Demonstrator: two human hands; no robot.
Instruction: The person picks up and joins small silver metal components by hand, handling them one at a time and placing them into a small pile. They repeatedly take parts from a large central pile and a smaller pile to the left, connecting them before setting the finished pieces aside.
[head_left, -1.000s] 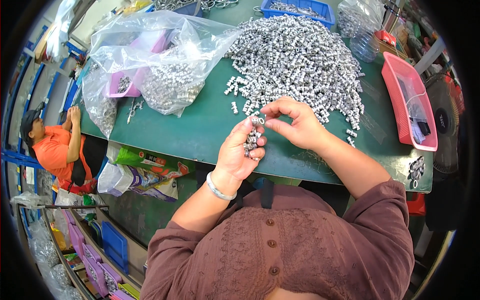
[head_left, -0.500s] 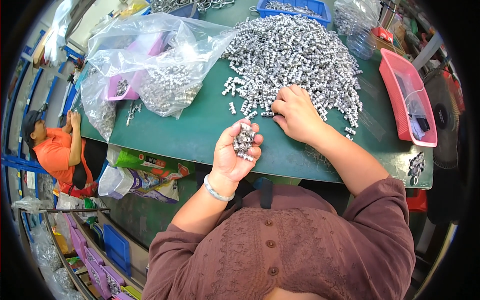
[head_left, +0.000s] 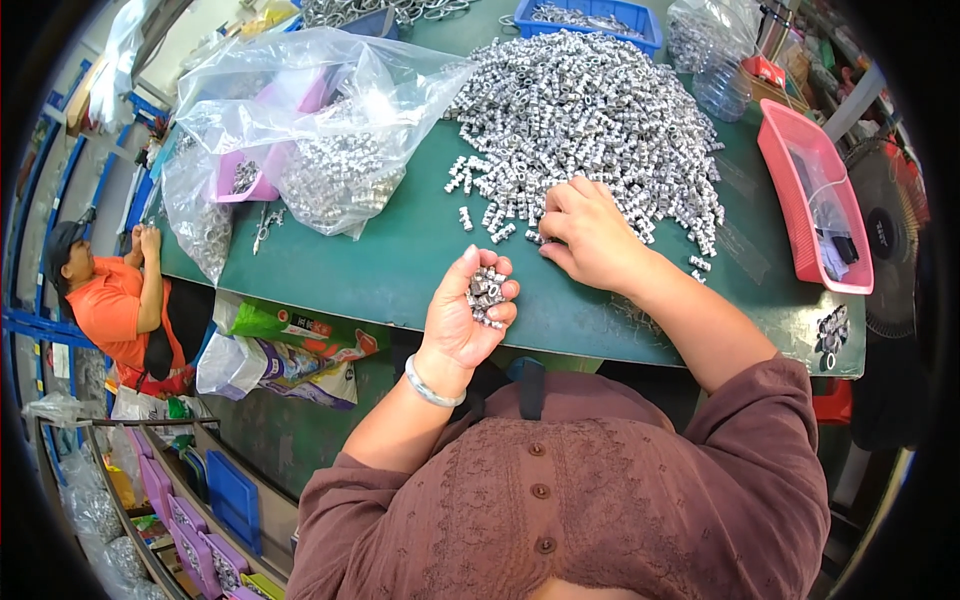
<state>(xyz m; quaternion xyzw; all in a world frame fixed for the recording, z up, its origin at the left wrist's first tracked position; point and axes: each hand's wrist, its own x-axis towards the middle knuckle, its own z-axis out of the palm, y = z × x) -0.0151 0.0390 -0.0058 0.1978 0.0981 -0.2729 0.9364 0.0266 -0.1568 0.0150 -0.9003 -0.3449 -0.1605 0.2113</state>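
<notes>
A big heap of small silvery metal fittings (head_left: pixel 590 120) covers the far middle of the green table (head_left: pixel 400 270). My left hand (head_left: pixel 466 305), palm up and fingers curled, cups a handful of metal fittings (head_left: pixel 486 295) near the table's front edge. At the heap's near edge is my right hand (head_left: pixel 590 232), back upward, its fingers bent and the thumb drawn in beside them. Its fingertips are at a fitting partly hidden beneath them; whether they grip it does not show. A few loose fittings (head_left: pixel 503 233) lie just left of those fingers.
A clear plastic bag (head_left: pixel 340 150) of fittings and a pink scoop-like bin (head_left: pixel 245 175) stand at left. Behind the heap is a blue tray (head_left: pixel 650 30); at right, a pink basket (head_left: pixel 800 200). A person in orange (head_left: pixel 120 310) works at far left.
My right hand has shifted slightly down at the heap's edge. My left hand has dropped a little, its fingers curling further over the fittings.
</notes>
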